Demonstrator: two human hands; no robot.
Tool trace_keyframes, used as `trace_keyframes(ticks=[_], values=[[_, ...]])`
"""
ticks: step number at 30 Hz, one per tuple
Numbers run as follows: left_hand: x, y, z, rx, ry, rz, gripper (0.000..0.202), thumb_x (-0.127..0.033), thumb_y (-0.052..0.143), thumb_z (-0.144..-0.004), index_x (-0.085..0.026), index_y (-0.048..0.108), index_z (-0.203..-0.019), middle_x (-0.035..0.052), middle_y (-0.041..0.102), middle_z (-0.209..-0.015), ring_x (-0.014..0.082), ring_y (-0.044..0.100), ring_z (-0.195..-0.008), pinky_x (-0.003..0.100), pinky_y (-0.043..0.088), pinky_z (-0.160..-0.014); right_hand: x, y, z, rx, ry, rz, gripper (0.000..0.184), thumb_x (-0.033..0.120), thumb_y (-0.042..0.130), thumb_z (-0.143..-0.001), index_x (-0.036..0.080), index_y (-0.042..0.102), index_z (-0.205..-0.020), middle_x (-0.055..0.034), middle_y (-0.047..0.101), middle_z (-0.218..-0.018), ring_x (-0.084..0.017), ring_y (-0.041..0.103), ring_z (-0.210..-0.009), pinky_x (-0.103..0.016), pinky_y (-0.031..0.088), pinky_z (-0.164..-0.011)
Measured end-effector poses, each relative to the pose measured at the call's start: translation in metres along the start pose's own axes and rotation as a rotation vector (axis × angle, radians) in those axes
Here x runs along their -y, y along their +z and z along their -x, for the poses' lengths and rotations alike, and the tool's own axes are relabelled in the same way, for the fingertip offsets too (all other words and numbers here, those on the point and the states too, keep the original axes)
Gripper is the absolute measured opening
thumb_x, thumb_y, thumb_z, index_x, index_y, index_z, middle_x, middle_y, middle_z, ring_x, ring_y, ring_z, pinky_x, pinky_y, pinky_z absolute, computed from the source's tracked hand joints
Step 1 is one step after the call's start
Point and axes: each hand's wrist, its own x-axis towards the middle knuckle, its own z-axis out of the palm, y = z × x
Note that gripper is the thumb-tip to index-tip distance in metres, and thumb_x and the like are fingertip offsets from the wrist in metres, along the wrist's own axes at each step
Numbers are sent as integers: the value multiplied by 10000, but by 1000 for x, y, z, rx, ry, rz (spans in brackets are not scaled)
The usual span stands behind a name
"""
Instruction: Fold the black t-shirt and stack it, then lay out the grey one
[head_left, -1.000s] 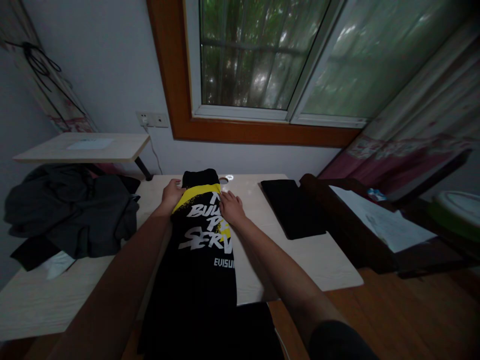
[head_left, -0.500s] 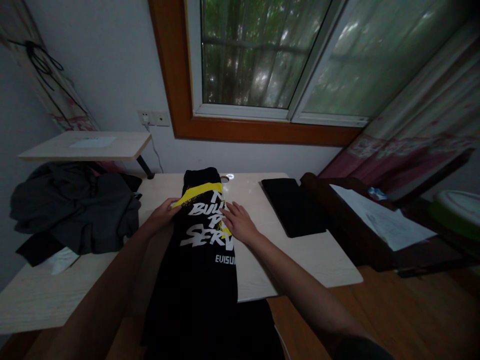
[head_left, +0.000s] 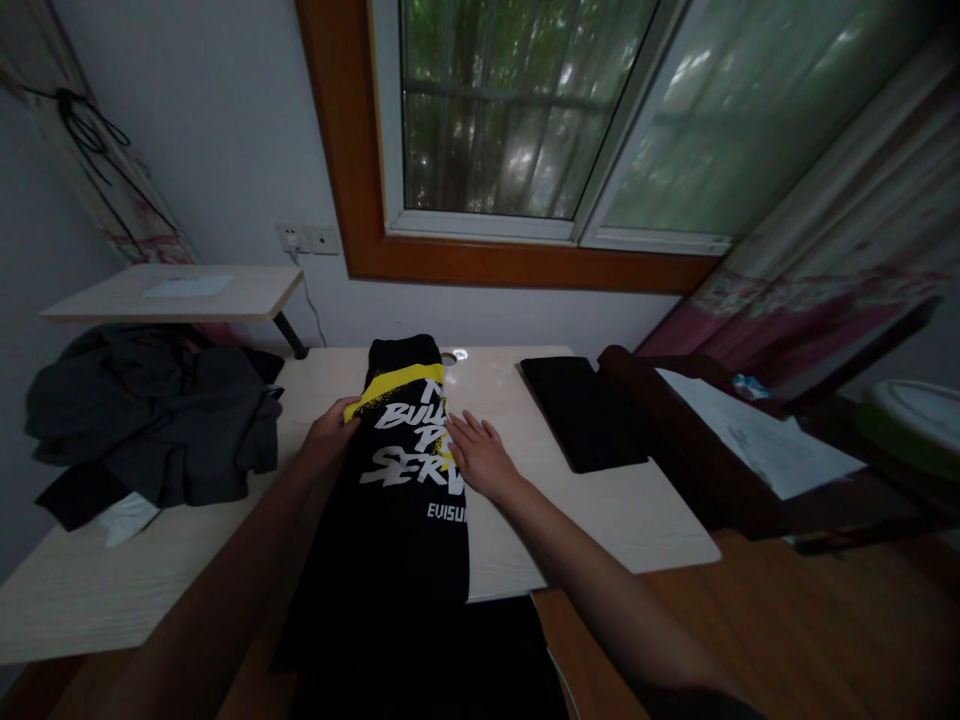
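A black T-shirt [head_left: 405, 540], folded lengthwise, lies on the pale wooden table and hangs down over its front edge. Its front shows a yellow stripe and large white lettering. My left hand [head_left: 328, 432] has closed its fingertips on the left edge of the shirt, beside the yellow stripe. On the opposite side, my right hand [head_left: 480, 455] rests with fingers stretched out, the tips touching the shirt's right edge next to the lettering. The underside of the shirt is hidden.
A heap of dark grey clothing [head_left: 150, 420] lies at the left, below a small raised shelf [head_left: 255, 293]. Right of the shirt sits a flat black folded item [head_left: 581, 415]. Farther right, white paper [head_left: 750, 435] lies on a dark brown surface. A window [head_left: 517, 110] is behind the table [head_left: 615, 520].
My right hand has shifted slightly along the shirt's right edge. My left hand stays at the left edge, and the shirt's lower part has moved slightly left.
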Motion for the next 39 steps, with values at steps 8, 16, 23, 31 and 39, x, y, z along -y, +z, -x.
trace_keyframes(ticks=[8,16,23,31,39], values=[[-6,8,-35,-105,-14,-105,501,-353,557,-865,-228,591,-1348,46,728,-1013,216,662,-890,310,493,-825,-4,-2,-31,10,52,14,512,371,313,-1077,254,410,-1565,-32,360,-1650,-243,240,-1556,-519,199,-1247],[-16,12,-53,-174,-79,-101,462,-374,543,-915,-215,578,-1347,77,737,-1054,236,690,-988,331,506,-900,-19,-6,-83,43,105,15,517,331,327,-1065,268,386,-1574,-31,342,-1659,-262,239,-1554,-606,197,-1233],[-2,8,-41,-125,-58,7,547,-408,533,-909,-167,514,-1401,82,768,-1010,231,701,-1033,355,489,-990,-34,-3,-94,26,121,5,509,324,319,-1071,257,396,-1570,-36,348,-1657,-257,256,-1547,-578,190,-1243],[2,-2,3,-29,202,-161,469,-453,463,-949,-221,640,-1316,74,728,-1253,249,624,-1201,416,399,-1135,-34,1,-68,-66,101,22,482,393,365,-1075,300,452,-1541,-32,399,-1633,-260,294,-1532,-517,221,-1245],[8,6,29,108,393,-445,477,-484,467,-971,-288,661,-1360,38,537,-1536,320,353,-1497,492,268,-1240,-22,-4,-22,-68,45,11,460,445,432,-1056,321,525,-1489,-40,434,-1611,-263,308,-1526,-504,240,-1238]])
